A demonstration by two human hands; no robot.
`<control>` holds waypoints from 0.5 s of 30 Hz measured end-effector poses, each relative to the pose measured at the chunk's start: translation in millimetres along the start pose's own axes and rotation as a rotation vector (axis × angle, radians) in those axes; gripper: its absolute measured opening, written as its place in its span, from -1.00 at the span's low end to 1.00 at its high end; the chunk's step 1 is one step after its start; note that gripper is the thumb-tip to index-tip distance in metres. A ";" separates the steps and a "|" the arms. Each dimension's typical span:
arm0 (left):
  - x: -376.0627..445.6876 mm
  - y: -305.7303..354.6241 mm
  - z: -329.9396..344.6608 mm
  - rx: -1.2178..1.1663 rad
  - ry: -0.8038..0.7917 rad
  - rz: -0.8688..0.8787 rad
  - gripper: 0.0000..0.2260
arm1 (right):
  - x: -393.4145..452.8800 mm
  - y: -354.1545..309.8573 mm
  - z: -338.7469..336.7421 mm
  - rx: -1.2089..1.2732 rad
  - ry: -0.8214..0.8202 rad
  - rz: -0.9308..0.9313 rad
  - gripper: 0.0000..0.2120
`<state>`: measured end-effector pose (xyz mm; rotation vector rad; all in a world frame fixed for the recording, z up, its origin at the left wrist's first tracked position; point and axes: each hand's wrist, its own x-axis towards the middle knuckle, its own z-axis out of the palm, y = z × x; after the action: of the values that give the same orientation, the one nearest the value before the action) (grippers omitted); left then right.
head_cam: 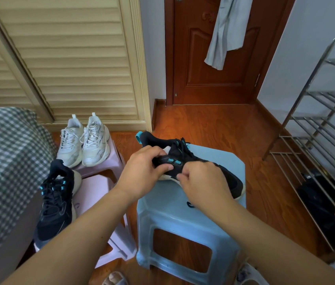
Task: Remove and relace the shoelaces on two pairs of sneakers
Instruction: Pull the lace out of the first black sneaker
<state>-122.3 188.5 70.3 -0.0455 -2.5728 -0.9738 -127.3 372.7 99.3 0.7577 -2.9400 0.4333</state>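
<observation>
- Working at frame centre, both hands were on a black sneaker (193,167) with teal eyelet loops, lying on its side on a light blue plastic stool (213,202).
- Shoe's long axis ran from the heel, upper left of centre, to the toe, lower right of centre; eyelet row faced the person.
- Left hand (142,171) gripped the heel-side collar, thumb curled under the eyelet panel and fingers curled over the top; steadying role, by my reading.
- Right hand (201,179) sat over the midfoot, fingers curled tight in a pinch at the lower eyelets; presumably on the black lace, but the lace in the pinch could not be made out.
- Loose black lace (183,144) stood up just above the tongue, beyond both hands.
- Judged: the right hand was nearer the eyelets, so the next pull would run across the shoe's long axis, toward the person.
- Second black sneaker (56,202) rested on a pink stool (96,186) at lower left, laced.
- White sneaker pair (84,140) stood on another pink stool, left of centre, laced.
</observation>
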 end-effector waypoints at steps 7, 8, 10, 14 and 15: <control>2.9 -6.0 -7.4 -0.118 -0.009 -0.014 -0.76 | -49.7 -5.8 -25.0 0.029 -0.921 -0.311 -0.66; 1.5 -7.1 -7.6 -0.131 -0.012 -0.013 -0.76 | -40.7 -2.8 -25.5 0.061 -0.750 -0.197 -0.56; -2.5 -7.5 -7.7 -0.146 -0.009 -0.015 -0.75 | -20.0 3.1 -23.7 0.190 -0.325 -0.020 -0.55; -9.1 -6.5 -8.2 -0.162 -0.033 -0.021 -0.80 | 5.8 17.0 -4.2 0.249 0.168 0.088 -0.87; -9.6 -5.9 -8.4 -0.160 -0.034 -0.019 -0.85 | 12.2 24.5 0.4 0.274 0.201 0.091 -0.91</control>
<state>-111.5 179.6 68.8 -0.0811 -2.5245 -1.1938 -149.9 387.4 94.5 0.5665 -2.7653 0.8786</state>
